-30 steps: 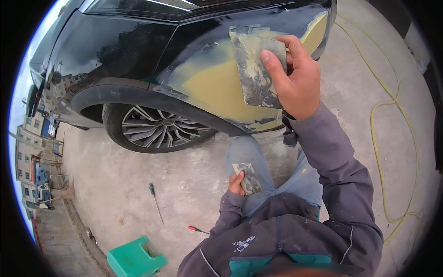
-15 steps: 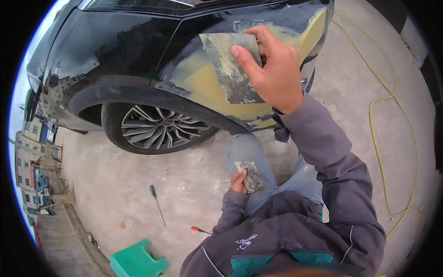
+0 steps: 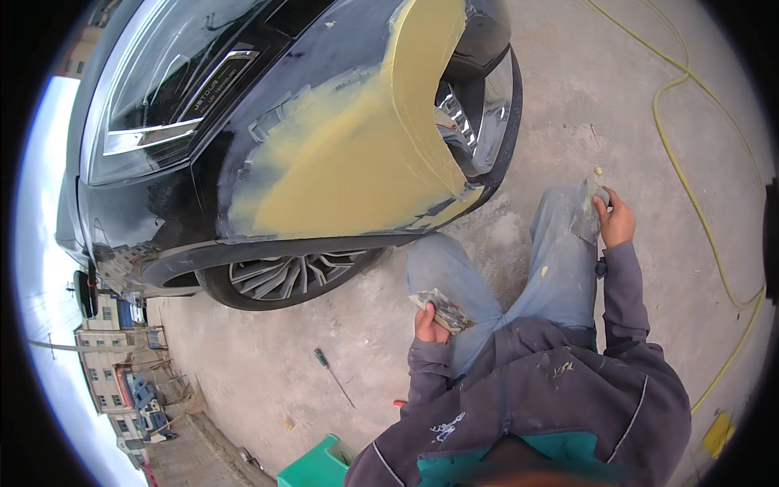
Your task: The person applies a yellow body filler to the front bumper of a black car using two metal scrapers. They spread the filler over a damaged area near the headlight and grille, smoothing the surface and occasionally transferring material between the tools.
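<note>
Head view: right hand (image 3: 617,221) rests on the knee, fingers gripping a flat grey spreader (image 3: 591,207); left hand (image 3: 428,323) clutches a smeared scraper (image 3: 445,307) beside the filler-coated fender (image 3: 357,158).

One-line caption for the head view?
Crouched by a black car's filler-coated fender, left hand and right hand each hold a spreader.

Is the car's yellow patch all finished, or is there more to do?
Done so far: yellow filler covers a broad part of the black fender above the wheel. In hand: the right hand rests a spreader on the knee, away from the car, and the left hand holds a smeared pad. Left: the patch looks rough-edged and unpainted, so probably smoothing and paint.
</note>
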The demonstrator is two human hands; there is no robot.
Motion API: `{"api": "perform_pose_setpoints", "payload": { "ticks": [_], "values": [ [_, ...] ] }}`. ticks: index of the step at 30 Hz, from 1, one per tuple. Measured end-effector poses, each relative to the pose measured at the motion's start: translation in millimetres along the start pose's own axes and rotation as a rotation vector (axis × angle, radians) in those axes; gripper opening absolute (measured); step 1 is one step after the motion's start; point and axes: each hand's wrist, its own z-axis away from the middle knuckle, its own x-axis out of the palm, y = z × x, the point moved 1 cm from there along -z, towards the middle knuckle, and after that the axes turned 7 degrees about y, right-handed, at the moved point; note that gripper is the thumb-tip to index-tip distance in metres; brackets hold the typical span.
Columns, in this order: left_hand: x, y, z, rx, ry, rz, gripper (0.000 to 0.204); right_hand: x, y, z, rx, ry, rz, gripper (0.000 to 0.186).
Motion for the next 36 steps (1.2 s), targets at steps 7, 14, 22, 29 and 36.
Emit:
{"api": "perform_pose_setpoints", "payload": {
  "ticks": [7, 14, 22, 29, 36],
  "values": [
    [23, 5, -2, 0.004, 0.059, -0.077, 0.046, -12, -31, 7, 0.38, -0.333, -0.855, 0.02],
    [24, -4, -6, 0.028, 0.112, -0.134, 0.044, 19, -135, -59, 0.315, -0.251, -1.303, 0.02],
    [26, -5, 3, 0.048, 0.134, -0.157, 0.044, -30, -312, -138, -0.861, 0.423, -0.59, 0.019],
    [21, -7, 0, 0.108, 0.086, -0.094, 0.044, -25, -333, -94, -1.288, 0.494, -0.341, 0.024],
    [24, -6, -2, 0.06, 0.051, -0.067, 0.047, -30, -314, -151, -0.983, 0.541, -0.309, 0.018]
  ]
}}
